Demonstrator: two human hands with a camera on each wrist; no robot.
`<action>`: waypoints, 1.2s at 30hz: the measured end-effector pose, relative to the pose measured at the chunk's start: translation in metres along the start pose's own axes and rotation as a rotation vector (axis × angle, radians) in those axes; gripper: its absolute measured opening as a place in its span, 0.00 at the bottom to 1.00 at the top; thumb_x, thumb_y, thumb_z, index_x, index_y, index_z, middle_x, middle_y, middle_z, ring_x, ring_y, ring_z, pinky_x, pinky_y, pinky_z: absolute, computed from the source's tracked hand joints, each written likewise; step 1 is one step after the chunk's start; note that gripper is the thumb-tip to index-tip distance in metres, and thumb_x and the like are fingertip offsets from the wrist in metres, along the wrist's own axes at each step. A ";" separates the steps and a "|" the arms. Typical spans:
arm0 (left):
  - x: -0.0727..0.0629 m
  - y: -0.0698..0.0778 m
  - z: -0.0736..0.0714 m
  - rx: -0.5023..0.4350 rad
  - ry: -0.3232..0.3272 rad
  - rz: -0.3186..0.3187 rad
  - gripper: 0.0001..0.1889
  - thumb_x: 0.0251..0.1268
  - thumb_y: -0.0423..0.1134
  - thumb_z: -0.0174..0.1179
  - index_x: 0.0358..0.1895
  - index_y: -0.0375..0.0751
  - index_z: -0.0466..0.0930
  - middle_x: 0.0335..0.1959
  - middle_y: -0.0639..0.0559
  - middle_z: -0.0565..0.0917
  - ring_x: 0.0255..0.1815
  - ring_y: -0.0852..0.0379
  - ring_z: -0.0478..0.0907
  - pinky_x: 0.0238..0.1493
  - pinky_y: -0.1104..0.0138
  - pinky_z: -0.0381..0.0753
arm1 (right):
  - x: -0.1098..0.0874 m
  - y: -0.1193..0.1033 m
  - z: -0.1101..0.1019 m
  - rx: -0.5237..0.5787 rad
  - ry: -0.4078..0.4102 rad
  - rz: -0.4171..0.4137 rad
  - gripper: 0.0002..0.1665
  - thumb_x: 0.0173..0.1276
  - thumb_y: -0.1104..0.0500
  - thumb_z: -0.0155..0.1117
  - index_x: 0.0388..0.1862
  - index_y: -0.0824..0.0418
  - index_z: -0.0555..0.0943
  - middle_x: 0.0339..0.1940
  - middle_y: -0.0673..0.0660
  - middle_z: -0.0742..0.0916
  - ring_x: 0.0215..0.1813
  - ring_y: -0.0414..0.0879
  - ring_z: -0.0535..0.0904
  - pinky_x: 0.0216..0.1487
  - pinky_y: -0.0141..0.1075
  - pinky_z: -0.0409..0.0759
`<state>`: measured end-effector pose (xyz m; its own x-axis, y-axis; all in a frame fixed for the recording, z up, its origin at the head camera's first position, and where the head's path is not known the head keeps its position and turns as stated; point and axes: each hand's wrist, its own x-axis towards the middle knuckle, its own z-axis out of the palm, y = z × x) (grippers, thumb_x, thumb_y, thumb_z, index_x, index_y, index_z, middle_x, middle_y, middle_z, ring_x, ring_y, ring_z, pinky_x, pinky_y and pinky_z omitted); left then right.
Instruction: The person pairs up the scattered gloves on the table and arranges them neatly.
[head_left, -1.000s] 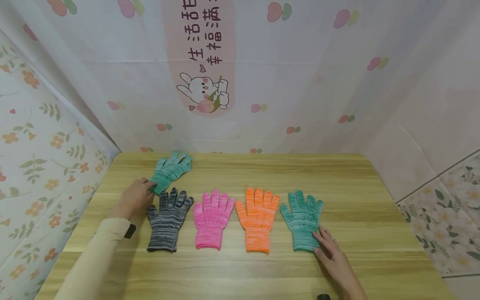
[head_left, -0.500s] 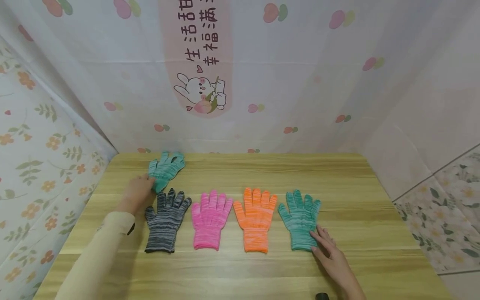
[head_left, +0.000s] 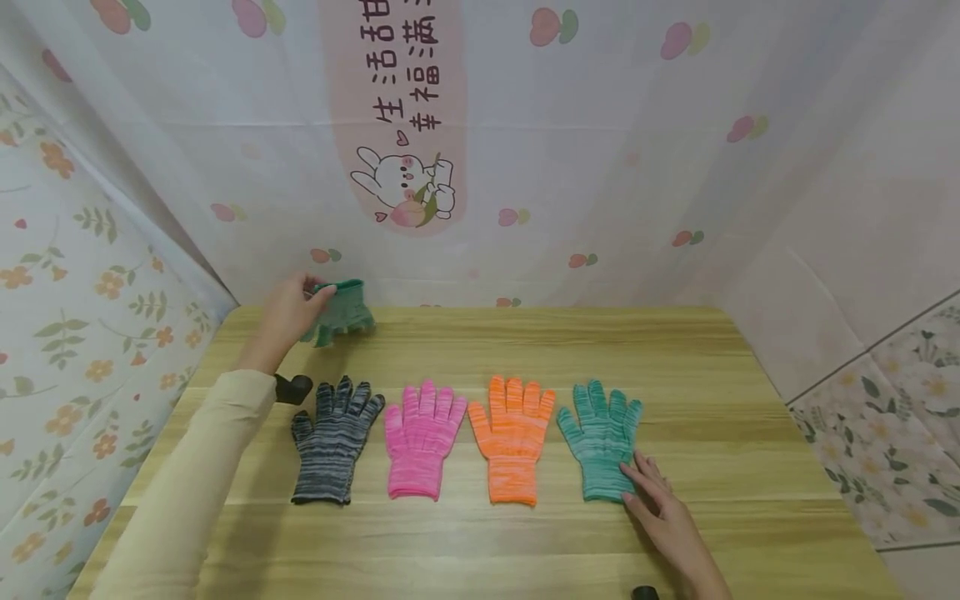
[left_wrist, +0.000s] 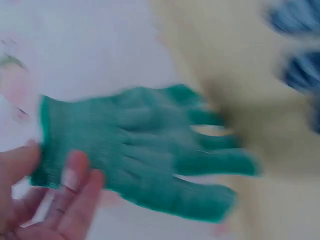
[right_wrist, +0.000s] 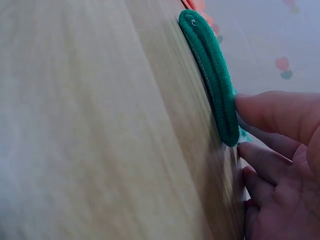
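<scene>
My left hand [head_left: 288,312] pinches a green knit glove [head_left: 345,308] by its cuff, above the table's far left part. The glove hangs with its fingers downward; in the left wrist view the green glove [left_wrist: 120,135] is spread out flat and slightly blurred. My right hand [head_left: 660,508] rests at the lower right edge of a second green glove [head_left: 603,442], which lies flat, fingers pointing away. In the right wrist view, the thumb touches the top of its cuff [right_wrist: 212,75], while other fingers lie beside the edge.
A dark grey striped glove [head_left: 333,450], a pink glove [head_left: 420,442] and an orange glove [head_left: 515,442] lie in a row, left of the flat green one. The wooden table [head_left: 450,550] ends at a patterned curtain [head_left: 585,167] behind.
The left hand has lifted the far green glove off the table by its cuff, so its fingers now hang down. The right hand and the row of gloves have stayed put.
</scene>
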<state>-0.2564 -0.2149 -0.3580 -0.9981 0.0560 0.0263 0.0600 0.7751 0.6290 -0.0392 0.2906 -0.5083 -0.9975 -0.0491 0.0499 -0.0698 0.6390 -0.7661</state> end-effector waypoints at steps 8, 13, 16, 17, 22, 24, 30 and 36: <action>0.017 0.104 0.025 0.032 0.015 0.181 0.15 0.66 0.34 0.53 0.52 0.31 0.75 0.44 0.36 0.80 0.42 0.44 0.79 0.41 0.56 0.79 | 0.000 0.000 0.002 0.068 -0.029 0.023 0.27 0.68 0.56 0.56 0.63 0.67 0.70 0.72 0.70 0.58 0.76 0.58 0.40 0.74 0.40 0.29; 0.021 0.158 0.062 -0.071 0.057 0.291 0.12 0.66 0.37 0.56 0.45 0.32 0.79 0.38 0.41 0.80 0.34 0.51 0.78 0.34 0.64 0.79 | 0.003 0.001 0.001 0.107 -0.065 0.077 0.30 0.66 0.53 0.59 0.63 0.67 0.69 0.73 0.69 0.55 0.73 0.70 0.39 0.70 0.60 0.30; 0.017 0.185 0.091 -0.124 0.063 0.347 0.13 0.65 0.39 0.57 0.46 0.35 0.80 0.36 0.45 0.76 0.32 0.54 0.74 0.33 0.68 0.75 | 0.003 0.002 0.000 0.103 -0.075 0.094 0.32 0.64 0.52 0.61 0.64 0.66 0.70 0.74 0.68 0.55 0.74 0.69 0.39 0.69 0.64 0.31; 0.016 0.193 0.101 -0.143 0.066 0.359 0.13 0.65 0.40 0.57 0.46 0.36 0.80 0.33 0.46 0.75 0.30 0.55 0.72 0.30 0.69 0.73 | 0.003 0.002 0.000 0.102 -0.076 0.092 0.32 0.64 0.53 0.62 0.64 0.66 0.70 0.74 0.69 0.55 0.74 0.69 0.39 0.68 0.65 0.31; 0.002 0.224 0.150 -0.277 0.040 0.404 0.14 0.66 0.42 0.56 0.50 0.38 0.79 0.20 0.52 0.76 0.16 0.61 0.68 0.21 0.74 0.67 | 0.003 0.003 -0.003 0.111 -0.069 0.083 0.31 0.63 0.54 0.63 0.63 0.65 0.70 0.73 0.68 0.56 0.74 0.69 0.40 0.68 0.65 0.32; -0.003 0.232 0.169 -0.349 -0.013 0.413 0.15 0.66 0.41 0.55 0.51 0.37 0.77 0.21 0.51 0.81 0.17 0.61 0.74 0.20 0.75 0.70 | 0.003 0.003 -0.003 0.118 -0.069 0.084 0.31 0.63 0.54 0.63 0.63 0.64 0.70 0.73 0.68 0.57 0.74 0.69 0.40 0.69 0.63 0.32; -0.020 0.250 0.212 -0.400 -0.117 0.381 0.15 0.68 0.43 0.53 0.53 0.41 0.76 0.34 0.52 0.87 0.31 0.61 0.83 0.24 0.77 0.74 | 0.002 0.004 -0.003 0.143 -0.066 0.069 0.30 0.64 0.55 0.62 0.63 0.65 0.70 0.73 0.69 0.56 0.73 0.69 0.40 0.69 0.62 0.31; -0.031 0.259 0.230 -0.403 -0.126 0.387 0.13 0.68 0.42 0.53 0.51 0.41 0.76 0.39 0.49 0.86 0.33 0.61 0.83 0.28 0.79 0.75 | 0.003 0.003 -0.003 0.149 -0.074 0.071 0.30 0.65 0.55 0.61 0.63 0.66 0.70 0.73 0.69 0.56 0.73 0.69 0.39 0.68 0.64 0.32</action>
<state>-0.2064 0.1290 -0.3746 -0.8934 0.3819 0.2367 0.3861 0.3829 0.8392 -0.0420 0.2947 -0.5087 -0.9964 -0.0682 -0.0508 0.0077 0.5222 -0.8528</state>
